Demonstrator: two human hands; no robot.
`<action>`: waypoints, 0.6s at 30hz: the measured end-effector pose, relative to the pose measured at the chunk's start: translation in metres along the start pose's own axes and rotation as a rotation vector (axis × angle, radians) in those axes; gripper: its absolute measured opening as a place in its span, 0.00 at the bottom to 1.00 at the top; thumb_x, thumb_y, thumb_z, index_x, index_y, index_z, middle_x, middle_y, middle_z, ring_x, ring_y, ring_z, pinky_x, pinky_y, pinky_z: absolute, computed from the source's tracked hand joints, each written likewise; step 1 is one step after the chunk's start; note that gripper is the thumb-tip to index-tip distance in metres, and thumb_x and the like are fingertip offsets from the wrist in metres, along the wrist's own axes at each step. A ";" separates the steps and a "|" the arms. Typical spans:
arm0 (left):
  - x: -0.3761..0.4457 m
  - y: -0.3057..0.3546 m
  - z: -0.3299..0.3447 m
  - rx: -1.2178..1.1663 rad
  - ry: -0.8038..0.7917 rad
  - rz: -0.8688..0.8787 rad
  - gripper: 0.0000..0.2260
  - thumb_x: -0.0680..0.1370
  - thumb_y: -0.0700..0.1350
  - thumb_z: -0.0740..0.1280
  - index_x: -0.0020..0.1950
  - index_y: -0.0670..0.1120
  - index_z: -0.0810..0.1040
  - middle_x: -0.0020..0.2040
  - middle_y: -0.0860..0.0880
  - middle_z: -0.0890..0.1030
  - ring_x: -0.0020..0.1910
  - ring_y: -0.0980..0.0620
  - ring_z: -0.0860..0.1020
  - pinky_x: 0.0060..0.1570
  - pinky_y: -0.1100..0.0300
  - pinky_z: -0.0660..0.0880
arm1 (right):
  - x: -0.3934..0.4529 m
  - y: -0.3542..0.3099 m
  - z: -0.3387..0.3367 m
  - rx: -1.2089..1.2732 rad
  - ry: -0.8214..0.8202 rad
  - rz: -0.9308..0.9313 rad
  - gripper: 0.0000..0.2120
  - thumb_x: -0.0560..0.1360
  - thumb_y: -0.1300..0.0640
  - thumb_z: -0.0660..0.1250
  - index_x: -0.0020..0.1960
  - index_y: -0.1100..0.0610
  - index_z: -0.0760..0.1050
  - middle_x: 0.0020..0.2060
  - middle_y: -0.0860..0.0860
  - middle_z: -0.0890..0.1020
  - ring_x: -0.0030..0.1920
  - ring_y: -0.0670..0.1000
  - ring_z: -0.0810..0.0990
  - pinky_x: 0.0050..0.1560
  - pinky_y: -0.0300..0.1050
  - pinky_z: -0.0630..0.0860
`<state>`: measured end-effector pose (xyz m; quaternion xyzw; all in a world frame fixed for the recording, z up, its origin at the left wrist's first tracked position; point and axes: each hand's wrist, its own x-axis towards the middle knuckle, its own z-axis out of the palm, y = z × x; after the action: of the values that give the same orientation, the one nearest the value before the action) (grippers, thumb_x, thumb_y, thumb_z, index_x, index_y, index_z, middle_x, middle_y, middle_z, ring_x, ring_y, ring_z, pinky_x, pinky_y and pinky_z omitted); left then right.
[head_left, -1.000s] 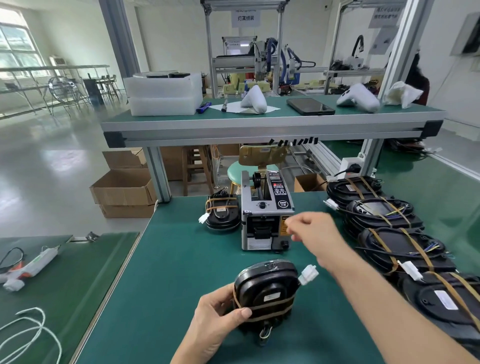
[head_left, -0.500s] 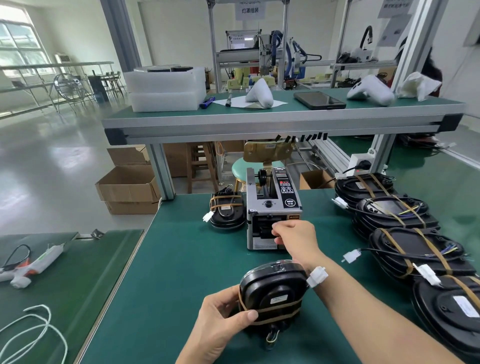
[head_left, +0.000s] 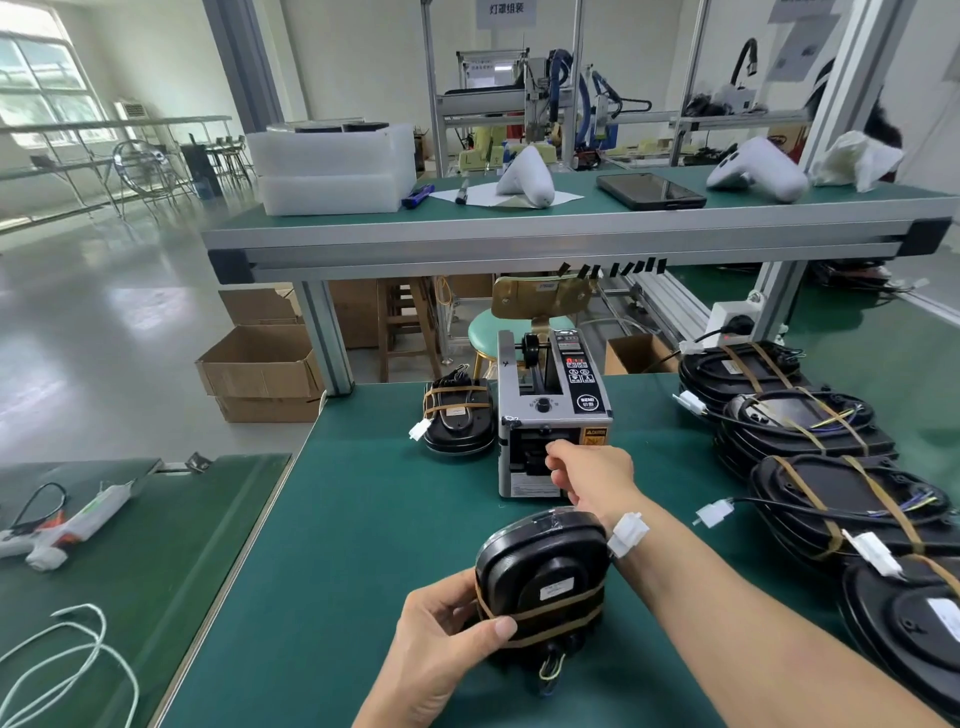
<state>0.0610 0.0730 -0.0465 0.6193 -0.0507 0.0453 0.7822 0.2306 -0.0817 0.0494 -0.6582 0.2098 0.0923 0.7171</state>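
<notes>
Glue gun (head_left: 67, 525) and a loop of white cable (head_left: 78, 660) lie on the side table (head_left: 197, 519) at far left, with cardboard boxes (head_left: 260, 369) standing beyond it. On the green bench (head_left: 363, 545), the left hand (head_left: 441, 639) grips the black housing (head_left: 540, 577) near the front edge. Its thumb lies across the brown tape band (head_left: 550, 610) on the housing's face, and the other fingers wrap round the left side, mostly hidden. The housing is tipped up on its lower edge, and its white connector (head_left: 627, 533) sticks out at upper right, against the right forearm. Behind it stands the tape dispenser (head_left: 550, 415), with a second banded housing (head_left: 457, 421) just beside it on the left. The right hand (head_left: 592, 478) is at the dispenser's outlet, fingers curled, tips together at the slot. Whether they have tape pinched I cannot tell, since the hand hides it. A row of banded housings (head_left: 841, 499) lines the bench's right side.
</notes>
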 end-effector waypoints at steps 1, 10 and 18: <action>0.000 0.000 0.000 -0.001 0.002 0.000 0.25 0.71 0.50 0.84 0.65 0.40 0.85 0.59 0.37 0.86 0.60 0.44 0.84 0.60 0.53 0.80 | 0.000 0.000 0.001 0.010 -0.003 0.007 0.04 0.71 0.64 0.75 0.39 0.62 0.82 0.27 0.50 0.84 0.20 0.43 0.76 0.20 0.31 0.68; -0.001 0.001 0.001 0.012 0.010 0.004 0.25 0.71 0.51 0.84 0.64 0.41 0.86 0.58 0.37 0.87 0.59 0.45 0.85 0.58 0.55 0.80 | 0.001 0.002 -0.001 0.031 0.005 0.032 0.02 0.71 0.64 0.74 0.40 0.62 0.81 0.29 0.52 0.84 0.20 0.43 0.75 0.20 0.31 0.67; -0.004 -0.001 0.004 0.025 -0.043 0.043 0.25 0.72 0.46 0.84 0.66 0.38 0.84 0.60 0.35 0.86 0.61 0.43 0.83 0.62 0.53 0.78 | -0.027 0.008 -0.056 -0.013 -0.193 -0.037 0.03 0.73 0.58 0.76 0.41 0.56 0.87 0.37 0.50 0.85 0.33 0.46 0.79 0.36 0.41 0.70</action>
<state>0.0574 0.0685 -0.0465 0.6287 -0.0803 0.0493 0.7719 0.1931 -0.1317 0.0515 -0.6549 0.1269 0.1431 0.7311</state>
